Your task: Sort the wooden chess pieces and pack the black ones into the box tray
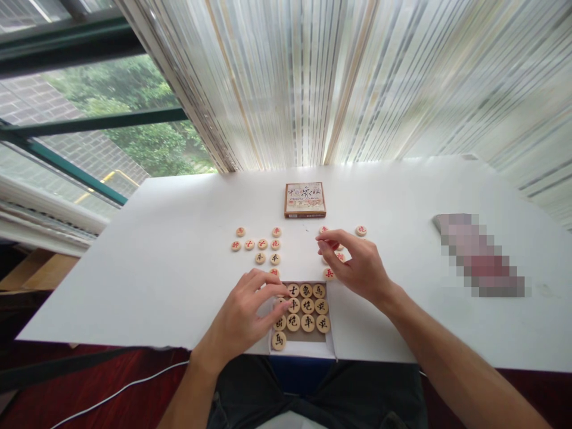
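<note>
My left hand (245,307) reaches over the left side of a shallow white box (330,342). Its fingers are apart, and the fingertips lie at or just above wooden Chinese chess pieces with black characters, such as a piece (294,305) in the second row. Whether they touch is unclear. My right hand (357,265) hovers over a group of red-marked pieces to the right of the box. Its thumb and index finger are bent with a small gap between the tips, and no piece shows there. The hand partly hides several pieces, among them a red one (340,257).
Left of centre on the white table (147,262) lie several loose pieces, including a red piece (236,245) and a black piece (260,258). A Chinese chess box lid (305,200) lies farther back. A blurred-out object (480,256) is at right. Blinds (286,77) hang behind the table.
</note>
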`<state>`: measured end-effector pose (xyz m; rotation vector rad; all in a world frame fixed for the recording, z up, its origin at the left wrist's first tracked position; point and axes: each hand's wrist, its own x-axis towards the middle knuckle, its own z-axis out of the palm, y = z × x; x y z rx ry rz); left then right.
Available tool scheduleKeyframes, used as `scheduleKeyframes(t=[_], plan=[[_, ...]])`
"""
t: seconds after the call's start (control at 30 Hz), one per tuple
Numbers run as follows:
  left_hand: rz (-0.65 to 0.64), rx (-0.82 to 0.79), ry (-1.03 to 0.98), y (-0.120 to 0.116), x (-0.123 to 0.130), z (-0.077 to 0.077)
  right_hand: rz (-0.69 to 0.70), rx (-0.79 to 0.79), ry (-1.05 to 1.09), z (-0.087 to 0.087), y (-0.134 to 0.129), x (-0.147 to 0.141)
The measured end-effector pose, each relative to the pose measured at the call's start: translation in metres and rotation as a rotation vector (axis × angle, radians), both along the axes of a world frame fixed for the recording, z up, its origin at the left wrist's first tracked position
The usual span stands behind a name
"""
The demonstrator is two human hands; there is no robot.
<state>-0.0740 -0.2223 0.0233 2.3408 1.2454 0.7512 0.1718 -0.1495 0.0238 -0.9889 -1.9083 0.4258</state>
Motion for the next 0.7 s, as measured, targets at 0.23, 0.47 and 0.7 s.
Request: scheduleKeyframes(t=[0.23,0.47,0.7], plan=[[0.135,-0.017,-0.106,-0.004,-0.018,-0.022,0.006,-0.05,0.001,-0.004,0.001,-0.001],[0.183,-0.057,-0.201,-0.009,-0.025,-0.031,-0.001,-0.09,-0.032,0.013,-0.007,0.002],[0.151,-0.166,-0.191,-0.019,-0.021,-0.031,0.0,-0.321,-0.096,0.003,-0.07,0.009]])
